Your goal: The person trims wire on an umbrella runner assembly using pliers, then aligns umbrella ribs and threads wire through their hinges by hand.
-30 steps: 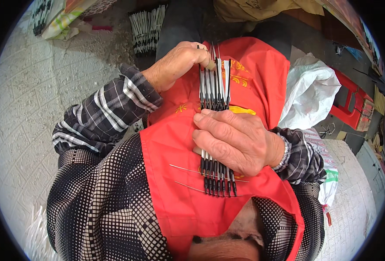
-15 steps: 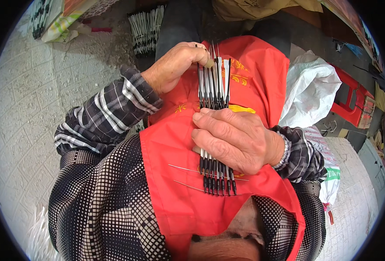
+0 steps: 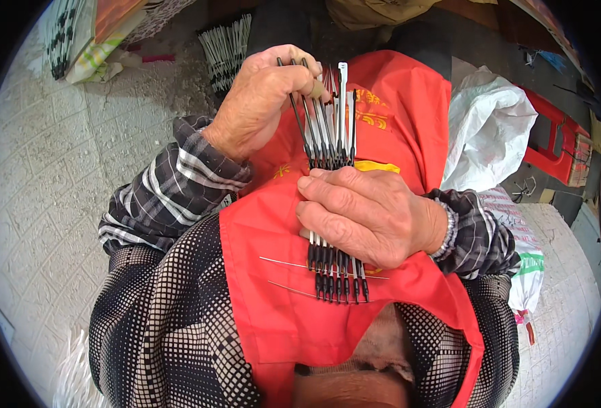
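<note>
A row of slim black-and-white slats [image 3: 325, 139] lies lengthwise over the red apron [image 3: 266, 319] on my lap. Two thin wires [image 3: 287, 264] pass crosswise through their near black ends. My right hand [image 3: 362, 214] is laid across the middle of the row, fingers curled over it and gripping it. At the far ends my left hand [image 3: 266, 95] is closed, with several slats between its fingers and fanned to the left. A tan wrap [image 3: 319, 89] covers one of its fingertips. One white slat [image 3: 342, 85] sticks out farther than its neighbours. The slats under my right hand are hidden.
Bundles of similar black-and-white slats [image 3: 224, 51] stand on the floor beyond my left arm. To the right are a white plastic sack [image 3: 491, 129] and a red plastic stool [image 3: 555, 146]. White strips [image 3: 76, 374] lie at the lower left.
My left hand has shifted left and slightly away, and the slats' far ends have spread leftward with it. One white slat now protrudes farther. My right hand stays nearly in place.
</note>
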Available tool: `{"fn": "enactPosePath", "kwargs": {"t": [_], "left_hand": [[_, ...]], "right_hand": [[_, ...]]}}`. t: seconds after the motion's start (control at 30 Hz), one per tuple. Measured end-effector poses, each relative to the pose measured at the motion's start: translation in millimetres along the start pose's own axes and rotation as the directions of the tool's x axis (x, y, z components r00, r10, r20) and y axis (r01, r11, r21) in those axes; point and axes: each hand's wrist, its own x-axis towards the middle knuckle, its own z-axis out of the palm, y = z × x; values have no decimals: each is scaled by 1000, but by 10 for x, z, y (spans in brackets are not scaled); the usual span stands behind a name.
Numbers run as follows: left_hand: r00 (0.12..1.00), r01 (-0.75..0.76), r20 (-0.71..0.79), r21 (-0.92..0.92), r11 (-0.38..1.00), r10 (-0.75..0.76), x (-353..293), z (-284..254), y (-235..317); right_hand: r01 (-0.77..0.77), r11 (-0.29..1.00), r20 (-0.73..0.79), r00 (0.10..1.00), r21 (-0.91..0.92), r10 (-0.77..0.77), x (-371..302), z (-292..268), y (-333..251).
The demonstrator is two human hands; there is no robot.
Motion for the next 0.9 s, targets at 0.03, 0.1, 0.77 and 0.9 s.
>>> {"fn": "enactPosePath", "kwargs": {"t": [0.03, 0.1, 0.77, 0.9], "left_hand": [[1000, 6, -9, -51, 999, -6, -1, 9, 8], [1000, 11, -19, -99, 995, -13, -7, 24, 21], [996, 94, 4, 56, 994, -95, 125, 79, -20], [996, 92, -10, 109, 990, -91, 77, 103, 69]], "right_hand": [[6, 1000, -13, 1000, 0, -6, -6, 15, 4], [13, 1000, -27, 1000, 2, -13, -13, 21, 2], [-3, 999, -34, 999, 32, 4, 6, 12, -3], [-3, 999, -54, 999, 35, 5, 3, 28, -5]]}}
